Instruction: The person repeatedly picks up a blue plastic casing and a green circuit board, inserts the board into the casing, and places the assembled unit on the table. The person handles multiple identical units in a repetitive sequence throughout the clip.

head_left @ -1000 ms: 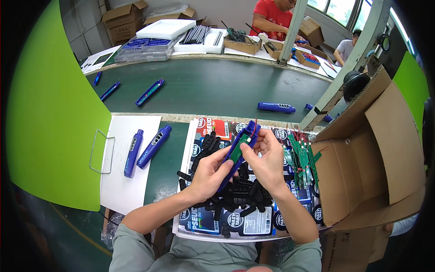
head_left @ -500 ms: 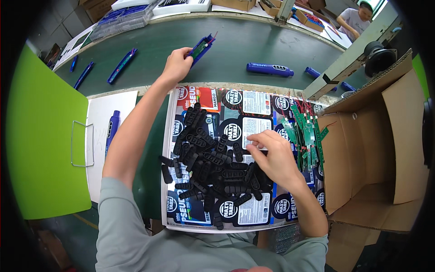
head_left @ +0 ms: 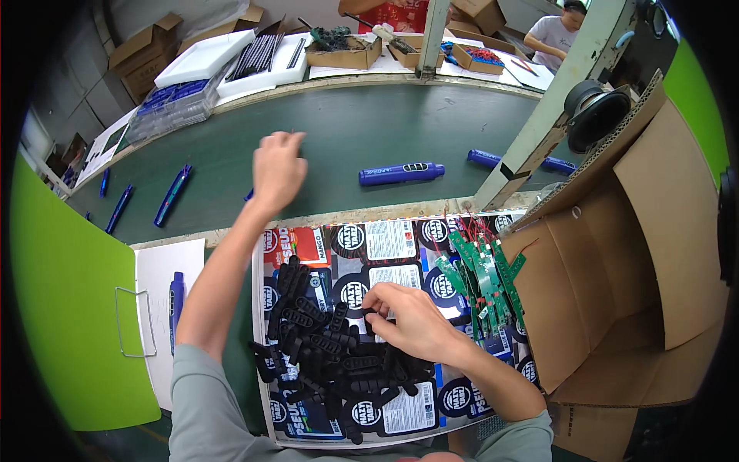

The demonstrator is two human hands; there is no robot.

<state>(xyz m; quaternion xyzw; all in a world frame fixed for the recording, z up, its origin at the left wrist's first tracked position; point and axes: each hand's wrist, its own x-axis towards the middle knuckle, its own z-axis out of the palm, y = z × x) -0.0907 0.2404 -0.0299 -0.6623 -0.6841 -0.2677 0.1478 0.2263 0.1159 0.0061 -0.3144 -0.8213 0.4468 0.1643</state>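
Over the green belt my left hand (head_left: 279, 171) has its fingers stretched out, with nothing visible in them. Beside its wrist the end of a blue housing (head_left: 249, 195) shows; the hand and forearm hide the rest. My right hand (head_left: 408, 319) is closed in a pinch at the edge of the pile of black button strips (head_left: 327, 346). Between its thumb and forefinger is a black button strip (head_left: 369, 314), mostly covered by the fingers. A bundle of green circuit boards (head_left: 485, 281) with red wires lies right of that hand on the printed sheet (head_left: 400, 412).
Blue housings (head_left: 173, 195) lie at the belt's left; closed blue ones (head_left: 402, 174) lie at right. An open cardboard box (head_left: 600, 269) and a metal post (head_left: 539, 115) stand right. A green board (head_left: 85, 300) stands left. Trays (head_left: 262, 65) and a co-worker (head_left: 554, 38) are beyond.
My left hand has moved left and let go of the blue housing with its circuit board. My right hand has closed on a black button strip. The view has shifted.
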